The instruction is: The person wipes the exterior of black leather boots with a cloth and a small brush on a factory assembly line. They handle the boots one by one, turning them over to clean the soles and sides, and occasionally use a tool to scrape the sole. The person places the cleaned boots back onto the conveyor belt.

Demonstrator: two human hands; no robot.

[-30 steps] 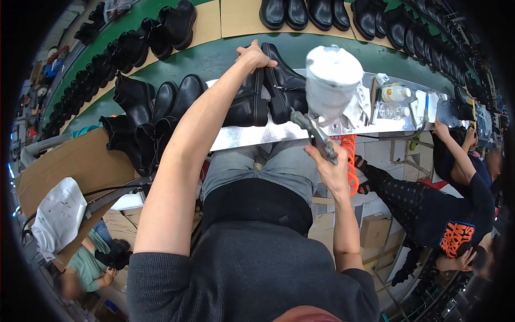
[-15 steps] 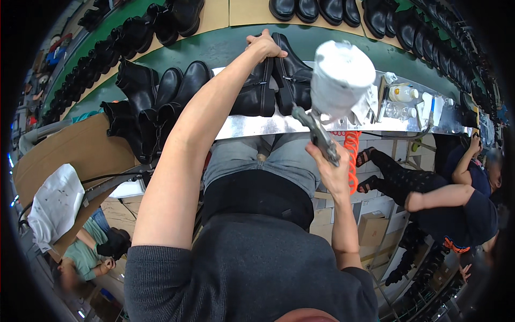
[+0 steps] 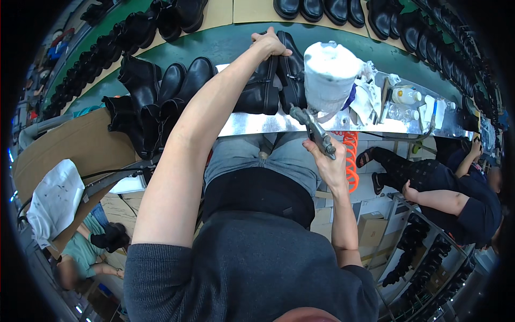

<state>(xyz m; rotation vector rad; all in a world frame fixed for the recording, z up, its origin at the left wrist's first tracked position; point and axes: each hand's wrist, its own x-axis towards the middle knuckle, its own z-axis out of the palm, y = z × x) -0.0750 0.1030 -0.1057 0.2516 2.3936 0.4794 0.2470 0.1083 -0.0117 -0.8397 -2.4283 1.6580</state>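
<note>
At the far end of a pair of black ankle boots, my left hand (image 3: 271,44) closes its fingers on them. The left boot (image 3: 256,97) and the right boot (image 3: 290,64) stand side by side on the metal bench top (image 3: 252,124); my arm hides part of the left one. A spray gun (image 3: 317,134) is gripped in my right hand (image 3: 332,163), its nozzle beside the right boot's near end. The gun's large white cup (image 3: 331,75) hides part of that boot. Whether any spray comes out cannot be seen.
More black boots (image 3: 185,88) stand to the left, and rows of shoes line the far conveyor (image 3: 230,40). Bottles (image 3: 405,95) and a white cloth (image 3: 367,99) lie right. An orange coiled hose (image 3: 351,166) hangs below. Other people (image 3: 445,193) are at both sides.
The spray gun and its cup have shifted slightly left, closer over the right boot. My left hand keeps its grip on the boots. At right, a person's arm has moved.
</note>
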